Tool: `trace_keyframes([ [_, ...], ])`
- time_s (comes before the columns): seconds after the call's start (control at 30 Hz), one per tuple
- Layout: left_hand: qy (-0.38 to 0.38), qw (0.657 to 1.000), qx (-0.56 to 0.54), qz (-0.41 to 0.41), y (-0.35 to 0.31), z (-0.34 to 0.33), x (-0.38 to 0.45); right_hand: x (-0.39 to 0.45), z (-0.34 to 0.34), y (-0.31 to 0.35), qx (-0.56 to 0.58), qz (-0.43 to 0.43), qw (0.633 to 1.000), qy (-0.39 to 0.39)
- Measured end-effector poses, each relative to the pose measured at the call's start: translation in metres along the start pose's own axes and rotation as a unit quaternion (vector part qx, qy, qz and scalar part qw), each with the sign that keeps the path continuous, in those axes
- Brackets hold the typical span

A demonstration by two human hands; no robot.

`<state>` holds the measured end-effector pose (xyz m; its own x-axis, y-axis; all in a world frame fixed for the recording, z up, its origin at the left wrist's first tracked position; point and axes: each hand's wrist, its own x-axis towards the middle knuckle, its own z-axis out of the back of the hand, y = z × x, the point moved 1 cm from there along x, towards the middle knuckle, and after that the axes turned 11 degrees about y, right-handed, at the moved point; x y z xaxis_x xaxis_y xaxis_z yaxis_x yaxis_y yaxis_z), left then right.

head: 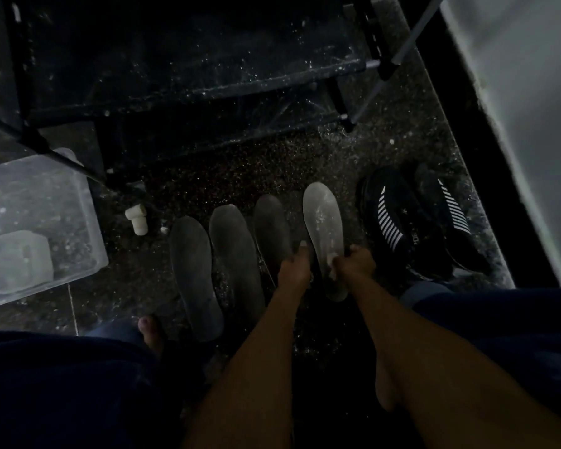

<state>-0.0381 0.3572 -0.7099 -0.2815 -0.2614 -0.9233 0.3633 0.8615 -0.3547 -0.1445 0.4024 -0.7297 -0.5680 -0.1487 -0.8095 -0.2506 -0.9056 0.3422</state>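
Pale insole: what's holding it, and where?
The right hand grips the pale insole near its heel end; whether the left hand beside it holds anything cannot be told.

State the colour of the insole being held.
Pale grey with whitish specks; the insole shows best in the head view.

Pale, dusty insole (323,218), toe end forward

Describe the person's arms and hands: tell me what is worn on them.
The left hand and right hand are ungloved. The left forearm and right forearm are uncovered down to the picture's lower edge, with no sleeve in view. No watch, bracelet or ring can be made out, though the light is dim.
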Motion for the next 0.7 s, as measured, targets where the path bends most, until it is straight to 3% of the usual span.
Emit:
trace_keyframes([
  [0.1, 0.067, 0.996, -0.045, 0.048, -0.004, -0.013, -0.003, 0.004, -0.004, -0.006, -0.014, 0.005, 1.0, 0.012],
  [0.23, 0.135, 0.987, -0.077, 0.041, -0.01, -0.018, -0.014, 0.014, -0.01, -0.016, -0.002, -0.016, 0.999, 0.038],
  [0.43, 0.113, 0.989, -0.036, 0.091, -0.002, -0.009, -0.002, 0.024, -0.008, -0.015, 0.074, -0.099, 0.989, 0.082],
  [0.57, 0.132, 0.989, -0.009, 0.058, -0.012, -0.006, -0.011, 0.019, -0.006, -0.01, 0.15, -0.11, 0.976, 0.111],
  [0.7, 0.095, 0.995, 0.02, 0.009, -0.026, 0.008, -0.027, -0.005, -0.004, 0.008, 0.166, -0.08, 0.963, 0.197],
])
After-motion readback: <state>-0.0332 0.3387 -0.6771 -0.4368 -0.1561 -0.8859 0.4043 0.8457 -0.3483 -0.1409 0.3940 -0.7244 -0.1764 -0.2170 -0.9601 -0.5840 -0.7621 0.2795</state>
